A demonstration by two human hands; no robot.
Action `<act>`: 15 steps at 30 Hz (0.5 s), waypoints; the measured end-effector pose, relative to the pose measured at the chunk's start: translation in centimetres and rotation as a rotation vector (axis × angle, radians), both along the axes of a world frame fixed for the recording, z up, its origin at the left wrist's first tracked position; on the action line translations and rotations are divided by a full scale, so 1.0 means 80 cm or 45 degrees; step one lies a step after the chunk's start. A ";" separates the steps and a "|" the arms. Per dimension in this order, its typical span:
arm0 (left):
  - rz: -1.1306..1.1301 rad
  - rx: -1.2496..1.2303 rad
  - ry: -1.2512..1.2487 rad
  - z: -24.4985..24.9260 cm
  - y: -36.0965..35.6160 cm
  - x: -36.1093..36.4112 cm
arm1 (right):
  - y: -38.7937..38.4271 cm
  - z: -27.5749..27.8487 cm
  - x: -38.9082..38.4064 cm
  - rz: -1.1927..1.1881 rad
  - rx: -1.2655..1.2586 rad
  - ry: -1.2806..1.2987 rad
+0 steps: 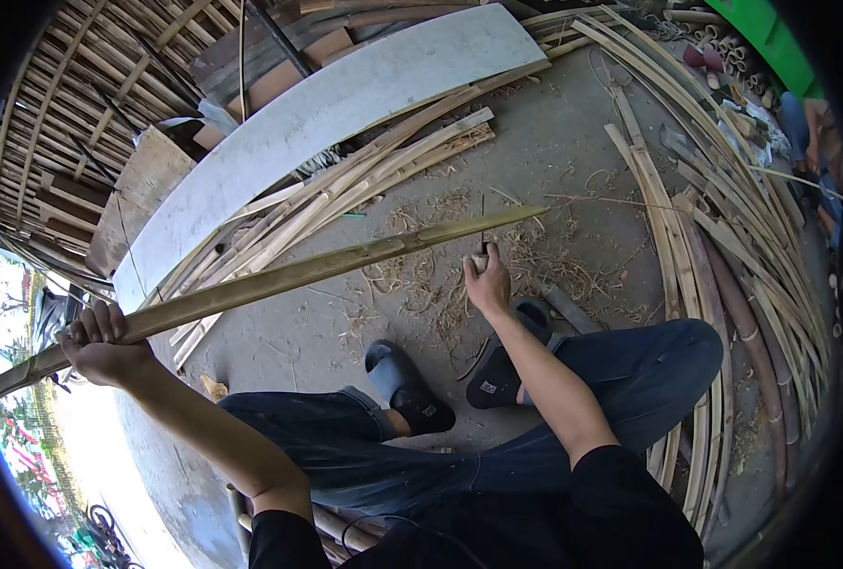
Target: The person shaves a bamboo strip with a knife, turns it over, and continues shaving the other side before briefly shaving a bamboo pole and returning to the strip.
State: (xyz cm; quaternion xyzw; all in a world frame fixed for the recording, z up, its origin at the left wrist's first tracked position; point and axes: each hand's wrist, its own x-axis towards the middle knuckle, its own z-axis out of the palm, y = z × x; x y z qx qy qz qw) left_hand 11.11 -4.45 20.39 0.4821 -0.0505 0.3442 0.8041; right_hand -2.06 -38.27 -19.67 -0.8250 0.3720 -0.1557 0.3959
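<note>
A long greenish bamboo strip [317,267] slants across the view, its narrow tip pointing right. My left hand [109,346] is wrapped round it near its lower left end. My right hand [489,283] is closed on a knife [483,245], whose dark, thin blade stands upright and overlaps the strip close to the tip. Curled shavings [421,275] are scattered over the concrete floor below the strip. Between my bent knees, my feet in dark slippers [398,375] rest on the floor.
Split bamboo strips [346,194] lie beside a long pale board [346,109] at the back. More strips [663,209] and a brown pole [739,313] run along the right. Another person [820,152] is at the far right edge. A slatted bamboo wall [80,85] stands upper left.
</note>
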 end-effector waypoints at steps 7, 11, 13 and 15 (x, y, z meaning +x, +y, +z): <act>0.257 -0.010 0.184 -0.022 -0.012 0.031 | 0.128 -0.001 -0.024 -0.178 1.157 -0.156; 0.268 0.028 0.173 -0.026 -0.012 0.031 | 0.182 0.037 -0.092 0.142 0.706 -0.095; 0.279 0.047 0.169 -0.032 -0.008 0.034 | 0.182 0.045 -0.107 0.203 0.515 -0.245; 0.297 0.109 0.192 -0.036 -0.002 0.036 | 0.164 0.053 -0.107 0.297 0.319 -0.386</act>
